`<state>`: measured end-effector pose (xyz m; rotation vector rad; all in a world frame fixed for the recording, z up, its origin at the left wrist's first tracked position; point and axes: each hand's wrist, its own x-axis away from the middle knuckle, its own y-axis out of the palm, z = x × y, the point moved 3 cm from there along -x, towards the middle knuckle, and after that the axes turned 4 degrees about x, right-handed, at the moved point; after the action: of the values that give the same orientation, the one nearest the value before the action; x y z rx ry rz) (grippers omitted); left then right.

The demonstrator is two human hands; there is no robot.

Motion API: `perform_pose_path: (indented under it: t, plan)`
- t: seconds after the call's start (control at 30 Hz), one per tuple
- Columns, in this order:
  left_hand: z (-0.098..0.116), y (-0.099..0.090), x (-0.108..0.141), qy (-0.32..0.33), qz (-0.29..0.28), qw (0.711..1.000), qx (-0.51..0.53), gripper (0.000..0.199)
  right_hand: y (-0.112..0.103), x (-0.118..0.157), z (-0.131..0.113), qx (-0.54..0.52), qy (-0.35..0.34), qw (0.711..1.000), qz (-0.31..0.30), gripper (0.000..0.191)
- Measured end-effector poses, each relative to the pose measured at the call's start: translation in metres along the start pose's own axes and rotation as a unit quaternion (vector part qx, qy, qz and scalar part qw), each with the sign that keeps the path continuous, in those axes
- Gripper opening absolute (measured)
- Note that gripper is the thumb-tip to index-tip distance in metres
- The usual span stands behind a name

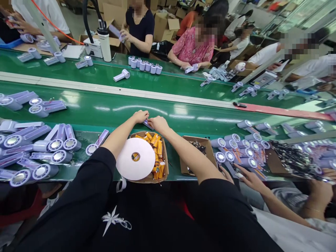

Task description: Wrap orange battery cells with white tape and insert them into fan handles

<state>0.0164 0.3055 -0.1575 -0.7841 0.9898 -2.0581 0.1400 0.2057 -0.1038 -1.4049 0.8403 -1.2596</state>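
Observation:
Both arms reach forward over the green bench edge, and the hands meet above a cardboard box of orange battery cells. A light-purple handheld fan housing shows only in part between them. Around its far end the fingers of my left hand are closed. My right hand is closed on the near side of the same housing, its fingertips close to the left ones. What the fingertips pinch there is too small to make out. Lying on the box is a large white roll of tape, its loose end hanging toward me.
Purple fan housings crowd the bench at left, more at right. A box of small dark parts stands right of the batteries. A co-worker's hand works at right. The green conveyor belt runs beyond; other people sit across it.

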Motion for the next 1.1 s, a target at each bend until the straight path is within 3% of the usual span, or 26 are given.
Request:
perform_pose_path:
  t: [0.17, 0.3, 0.37, 0.43, 0.5, 0.57, 0.6, 0.7, 0.8, 0.93, 1.0, 1.1]
  plan:
    - [0.017, -0.004, 0.007, -0.015, 0.006, 0.999, -0.029, 0.04, 0.002, -0.008, -0.017, -0.029, 0.003, 1.0, -0.007, 0.044]
    - [0.041, -0.023, 0.018, -0.012, 0.016, 0.999, -0.043, 0.036, -0.019, -0.008, -0.012, -0.045, -0.006, 0.999, -0.006, 0.041]
    - [0.047, -0.035, 0.041, -0.007, 0.029, 0.998, -0.047, 0.037, -0.031, 0.001, -0.002, -0.054, -0.011, 0.998, 0.0, 0.037]
    - [0.045, -0.045, 0.084, 0.016, 0.043, 0.998, -0.049, 0.043, -0.038, 0.024, 0.011, -0.068, -0.01, 0.998, 0.014, 0.038]
    - [0.038, -0.047, 0.147, 0.085, 0.022, 0.995, -0.047, 0.052, -0.038, 0.064, 0.023, -0.121, -0.027, 0.99, 0.073, 0.04]
    - [0.03, -0.04, 0.219, 0.218, -0.07, 0.972, -0.046, 0.065, -0.033, 0.119, 0.028, -0.215, -0.063, 0.961, 0.161, 0.039]
    - [0.023, -0.035, 0.251, 0.247, -0.098, 0.963, -0.054, 0.074, -0.028, 0.147, 0.026, -0.263, -0.079, 0.942, 0.194, 0.037]
    - [0.007, -0.02, 0.311, 0.25, -0.086, 0.96, -0.092, 0.081, -0.004, 0.218, 0.012, -0.354, -0.075, 0.905, 0.222, 0.033]
    - [0.006, -0.004, 0.321, 0.227, -0.065, 0.964, -0.125, 0.086, 0.022, 0.249, -0.006, -0.381, -0.037, 0.902, 0.198, 0.031]
    - [0.019, 0.006, 0.307, 0.209, -0.064, 0.968, -0.125, 0.095, 0.053, 0.248, -0.031, -0.322, -0.048, 0.936, 0.135, 0.053]
    - [0.025, 0.005, 0.304, 0.216, -0.064, 0.967, -0.116, 0.09, 0.064, 0.243, -0.041, -0.296, -0.042, 0.943, 0.147, 0.046]
    - [0.028, 0.002, 0.308, 0.24, -0.07, 0.964, -0.093, 0.081, 0.076, 0.24, -0.046, -0.343, -0.039, 0.916, 0.206, 0.024]
